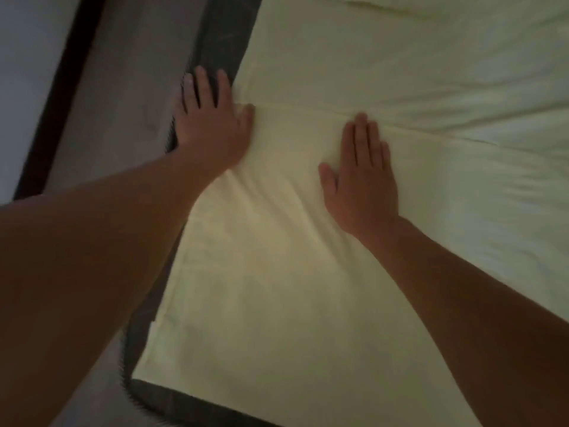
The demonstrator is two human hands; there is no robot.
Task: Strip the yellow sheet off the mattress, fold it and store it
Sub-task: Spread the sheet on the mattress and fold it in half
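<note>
The yellow sheet [308, 272] lies spread across the top of the mattress [215, 47], pale and thin, with a long crease running sideways between the two hands and softer wrinkles fanning off toward the far right. Its near-left corner sits just inside the mattress corner, and along the left side the dark quilted border of the mattress shows bare, so on this side the sheet looks to be lying loose on top, not tucked under, though I can't see the other sides. It looks like light cotton: limp, no stiffness to it, likely to slide and bunch under a palm and to sag wherever it isn't held. I'd judge it easy to lift but awkward to keep square, so the sensible places to take hold would be the hem at the left edge and the free corner near the bottom, pinching the cloth instead of pushing on it. The left hand [209, 118] is open and flat, fingers spread, its palm on the sheet's left edge and its fingertips reaching over onto the dark border. The right hand [360, 177] is open too, fingers together, pressed flat on the sheet well in from the edge, just below the crease. Neither hand grips anything. Beyond the mattress on the left there is a strip of grey floor [129, 103], then a dark baseboard [58, 103] at the foot of a pale wall [24, 72].
</note>
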